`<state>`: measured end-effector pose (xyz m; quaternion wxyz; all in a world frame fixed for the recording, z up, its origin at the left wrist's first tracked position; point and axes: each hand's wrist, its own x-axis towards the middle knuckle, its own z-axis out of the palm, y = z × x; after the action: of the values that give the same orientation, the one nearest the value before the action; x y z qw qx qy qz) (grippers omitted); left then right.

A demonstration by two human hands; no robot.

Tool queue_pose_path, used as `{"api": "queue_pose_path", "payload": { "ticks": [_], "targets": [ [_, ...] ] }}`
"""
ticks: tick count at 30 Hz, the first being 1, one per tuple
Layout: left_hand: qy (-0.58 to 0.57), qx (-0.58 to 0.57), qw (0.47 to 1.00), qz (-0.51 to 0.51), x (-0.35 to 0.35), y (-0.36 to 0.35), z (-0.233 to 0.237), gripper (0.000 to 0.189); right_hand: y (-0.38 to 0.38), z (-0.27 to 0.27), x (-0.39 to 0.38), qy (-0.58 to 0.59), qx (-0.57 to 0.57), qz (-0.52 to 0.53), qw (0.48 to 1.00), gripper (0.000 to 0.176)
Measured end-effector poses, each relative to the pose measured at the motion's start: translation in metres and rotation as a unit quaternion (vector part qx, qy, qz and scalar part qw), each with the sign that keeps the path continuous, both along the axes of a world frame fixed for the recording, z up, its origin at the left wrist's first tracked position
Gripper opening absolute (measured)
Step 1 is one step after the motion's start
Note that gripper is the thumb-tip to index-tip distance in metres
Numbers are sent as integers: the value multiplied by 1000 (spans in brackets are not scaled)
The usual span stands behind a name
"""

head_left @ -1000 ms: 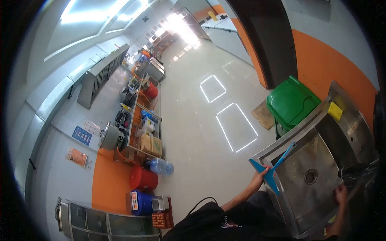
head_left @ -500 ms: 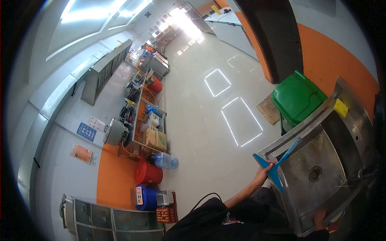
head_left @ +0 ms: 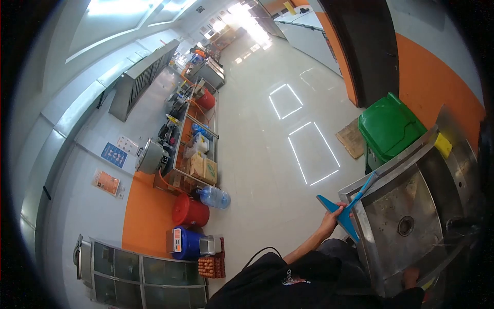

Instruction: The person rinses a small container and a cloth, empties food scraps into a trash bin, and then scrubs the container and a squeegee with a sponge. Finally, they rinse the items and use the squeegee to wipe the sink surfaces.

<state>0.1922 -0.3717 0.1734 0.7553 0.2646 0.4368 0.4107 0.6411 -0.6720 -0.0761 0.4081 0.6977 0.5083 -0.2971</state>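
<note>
My left hand is closed on a blue squeegee where its wide head meets the handle. The squeegee is tilted over the near-left edge of a stainless steel sink, its handle pointing up along the rim. My right hand is low in the sink, by the basin's lower wall. Its fingers are too dim and small to make out. A round drain sits in the wet, spotted basin floor. A yellow cloth or sponge lies on the sink's far ledge.
Beyond the sink stands a green bin beside flattened cardboard. Along the left wall are a red bucket, a large water bottle, a blue drum, egg trays and a steel cooking counter. Shiny tiled floor runs between.
The view has shifted a little. My left hand and the squeegee have moved slightly left, out over the sink's edge. My right hand stays low in the sink.
</note>
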Motion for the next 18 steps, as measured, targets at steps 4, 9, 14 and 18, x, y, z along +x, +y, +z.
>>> {"api": "queue_pose_path", "payload": {
  "ticks": [4,9,14,18],
  "targets": [
    [-8,-5,1000,-26,4,-7,-8,27,5,3,32,89,321,-285,899,31],
    [2,12,997,-81,23,-19,-13,26,29,110,89,340,518,-663,421,49],
    [17,2,995,-95,36,-24,-16,26,23,15,235,460,540,-705,-5,53],
    [23,10,992,-121,39,-23,1,27,60,31,258,479,616,-611,-132,33]
  ]
}}
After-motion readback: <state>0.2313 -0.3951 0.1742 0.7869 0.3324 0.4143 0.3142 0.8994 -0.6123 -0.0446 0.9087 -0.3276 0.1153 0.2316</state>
